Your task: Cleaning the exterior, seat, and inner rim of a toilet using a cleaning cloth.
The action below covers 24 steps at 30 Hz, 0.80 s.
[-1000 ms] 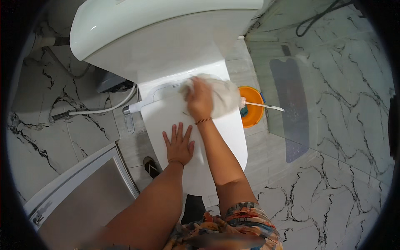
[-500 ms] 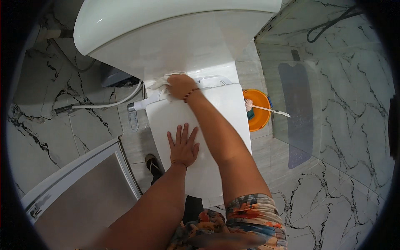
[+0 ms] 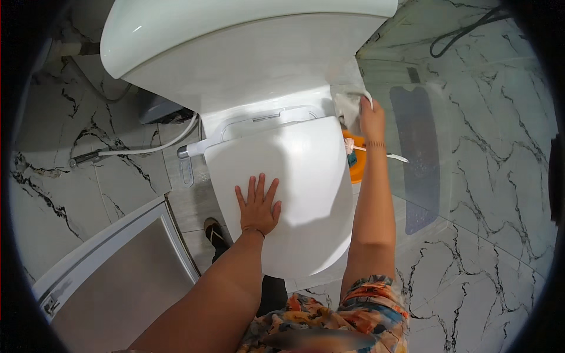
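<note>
A white toilet lid [image 3: 312, 194] lies closed in the middle of the view. My left hand [image 3: 258, 207] rests flat on it, fingers spread. Off the lid's far right corner, my right hand [image 3: 372, 120] grips a whitish cloth [image 3: 349, 109] that hangs down on its left side. Behind the lid are the white seat hinge part [image 3: 269, 117] and the toilet tank [image 3: 235, 56]. Below my right hand, partly hidden by the forearm, stands an orange bucket [image 3: 355, 172] with a white-handled brush [image 3: 398, 157] across it.
To the left, a white hose with a sprayer [image 3: 86, 157] runs past the toilet. A grey bin-like object [image 3: 159, 107] sits behind it. A white-framed door [image 3: 112, 276] stands at the lower left. On the right are a glass panel and a grey mat [image 3: 416, 159].
My right hand has moved right with the cloth, from the hinge area behind the lid to beyond the toilet's right side. My left hand has stayed on the lid.
</note>
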Motion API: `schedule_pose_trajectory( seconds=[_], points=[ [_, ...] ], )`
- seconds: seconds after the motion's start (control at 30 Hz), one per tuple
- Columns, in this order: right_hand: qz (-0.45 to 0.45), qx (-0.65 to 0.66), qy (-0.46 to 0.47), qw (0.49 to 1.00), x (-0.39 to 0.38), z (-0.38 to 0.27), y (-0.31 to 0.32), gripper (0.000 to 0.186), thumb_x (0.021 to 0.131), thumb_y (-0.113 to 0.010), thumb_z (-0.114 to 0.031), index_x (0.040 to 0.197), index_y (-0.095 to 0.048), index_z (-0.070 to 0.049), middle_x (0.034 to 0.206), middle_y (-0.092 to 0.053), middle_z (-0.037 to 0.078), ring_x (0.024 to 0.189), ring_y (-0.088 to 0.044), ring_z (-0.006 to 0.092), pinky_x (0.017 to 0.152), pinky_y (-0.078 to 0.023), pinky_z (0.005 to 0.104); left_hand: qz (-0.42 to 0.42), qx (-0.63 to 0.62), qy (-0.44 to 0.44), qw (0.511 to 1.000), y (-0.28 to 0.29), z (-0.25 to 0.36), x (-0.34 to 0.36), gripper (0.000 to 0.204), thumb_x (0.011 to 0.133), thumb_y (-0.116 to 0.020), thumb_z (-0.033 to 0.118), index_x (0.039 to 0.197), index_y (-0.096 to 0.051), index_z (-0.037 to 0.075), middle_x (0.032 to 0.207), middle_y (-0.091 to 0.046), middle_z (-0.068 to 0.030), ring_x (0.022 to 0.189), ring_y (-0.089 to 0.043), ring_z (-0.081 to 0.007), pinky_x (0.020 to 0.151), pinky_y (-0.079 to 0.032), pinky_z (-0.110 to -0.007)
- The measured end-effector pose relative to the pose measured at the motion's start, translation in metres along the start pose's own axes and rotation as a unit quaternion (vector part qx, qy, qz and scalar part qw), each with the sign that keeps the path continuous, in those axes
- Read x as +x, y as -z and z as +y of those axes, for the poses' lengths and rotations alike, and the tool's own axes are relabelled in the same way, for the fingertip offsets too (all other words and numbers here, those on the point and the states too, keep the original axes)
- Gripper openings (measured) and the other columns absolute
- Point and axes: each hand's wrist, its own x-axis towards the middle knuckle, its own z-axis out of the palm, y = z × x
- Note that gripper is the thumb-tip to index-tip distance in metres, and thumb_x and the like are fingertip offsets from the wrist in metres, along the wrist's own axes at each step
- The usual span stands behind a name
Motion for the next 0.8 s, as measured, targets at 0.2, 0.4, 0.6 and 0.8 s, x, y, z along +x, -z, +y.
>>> schedule_pose_trajectory(
  seconds=[0.2, 0.4, 0.6, 0.8],
  points=[
    [-0.086, 0.027, 0.041, 0.995, -0.205, -0.020, 0.009, 0.035, 0.082, -0.063, -0.019, 0.112, -0.055, -0.004, 0.108, -0.057, 0.018, 0.099, -0.055, 0.0326, 0.084, -0.042, 0.0433, 0.009, -0.005, 0.000, 1.000, 0.003, -0.003, 0.000, 0.055, 0.089, -0.042, 0.035, 0.140, -0.032, 0.019, 0.151, -0.010, -0.0115, 0.139, -0.004, -0.0312, 0.106, 0.004, -0.060],
    [-0.179, -0.304, 0.124, 0.927, -0.253, -0.014, -0.033, 0.062, 0.076, -0.066, -0.029, 0.133, -0.043, -0.023, 0.144, -0.029, 0.011, 0.134, -0.024, 0.0325, 0.094, -0.008, 0.0737, -0.099, 0.041, 0.047, 0.993, 0.016, 0.000, 0.003, 0.057, 0.086, -0.045, 0.036, 0.140, -0.032, 0.024, 0.151, -0.011, -0.0090, 0.139, -0.006, -0.0308, 0.107, 0.004, -0.059],
    [-0.056, -0.249, 0.229, 0.939, -0.152, -0.034, -0.086, 0.052, 0.083, -0.057, -0.033, 0.132, -0.044, -0.019, 0.139, -0.038, 0.009, 0.131, -0.030, 0.0332, 0.095, -0.012, 0.0728, -0.008, 0.025, 0.022, 0.999, 0.004, -0.004, 0.000, 0.060, 0.086, -0.046, 0.034, 0.142, -0.028, 0.024, 0.151, -0.014, -0.0099, 0.139, -0.007, -0.0309, 0.107, 0.003, -0.059],
    [-0.029, -0.220, 0.220, 0.950, -0.159, -0.022, -0.081, 0.053, 0.083, -0.058, -0.031, 0.131, -0.044, -0.016, 0.139, -0.037, 0.008, 0.131, -0.030, 0.0317, 0.098, -0.013, 0.0693, 0.001, 0.039, 0.007, 0.999, 0.008, -0.002, 0.003, 0.059, 0.088, -0.042, 0.031, 0.143, -0.025, 0.019, 0.150, -0.013, -0.0130, 0.139, -0.007, -0.0320, 0.108, 0.004, -0.056]
  ],
)
